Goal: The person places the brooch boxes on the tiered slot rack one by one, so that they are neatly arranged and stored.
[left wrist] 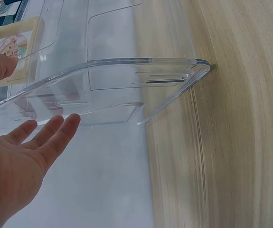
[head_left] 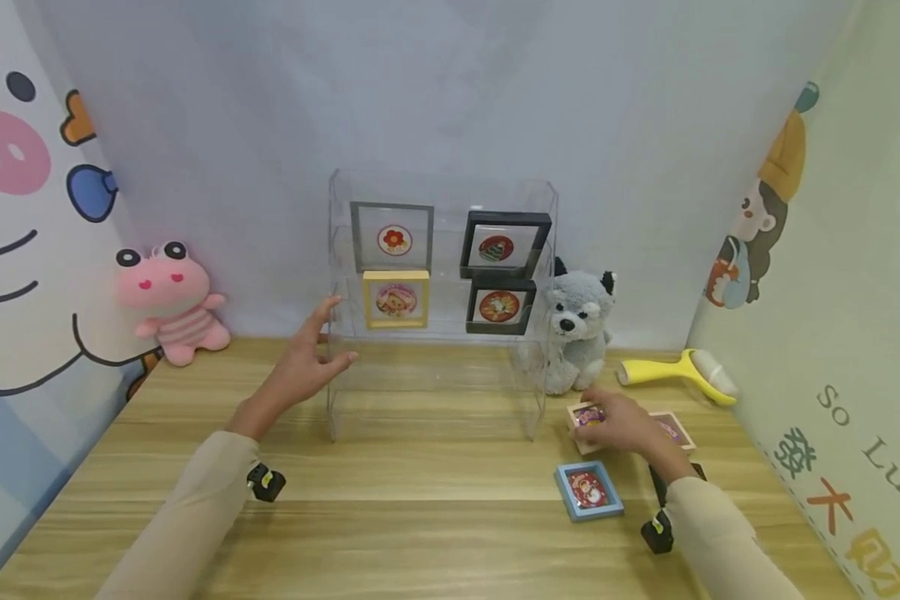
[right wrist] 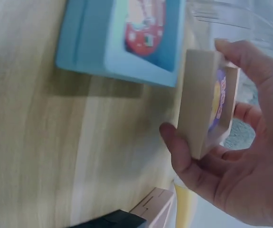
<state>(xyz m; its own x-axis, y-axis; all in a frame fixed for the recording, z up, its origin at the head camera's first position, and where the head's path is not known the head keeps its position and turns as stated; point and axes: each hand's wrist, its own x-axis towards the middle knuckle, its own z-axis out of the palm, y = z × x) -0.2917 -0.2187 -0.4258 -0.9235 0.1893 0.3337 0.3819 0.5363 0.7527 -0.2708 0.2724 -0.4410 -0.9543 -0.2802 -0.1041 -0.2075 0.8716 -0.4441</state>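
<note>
My right hand point(head_left: 618, 423) grips a small beige picture frame point(right wrist: 198, 102) with a purple and yellow picture, thumb and fingers on its sides. The frame is tilted; whether it touches the table I cannot tell. At the left side of a clear acrylic display rack point(head_left: 435, 379) is my left hand point(head_left: 307, 362), fingers loosely spread and holding nothing. The rack bears a grey frame point(head_left: 356, 237) and a black frame point(head_left: 507, 218) above, with a yellow frame point(head_left: 396, 276) and another black frame point(head_left: 501, 328) below. A blue frame point(head_left: 589, 492) lies near my right hand.
Right of the rack sits a grey plush dog point(head_left: 573, 325); a pink plush frog point(head_left: 172, 300) leans at the back left. A yellow-handled roller point(head_left: 667, 369) lies at the right wall. A pinkish frame point(head_left: 675, 429) and a black item point(head_left: 656, 483) lie partly behind my right arm.
</note>
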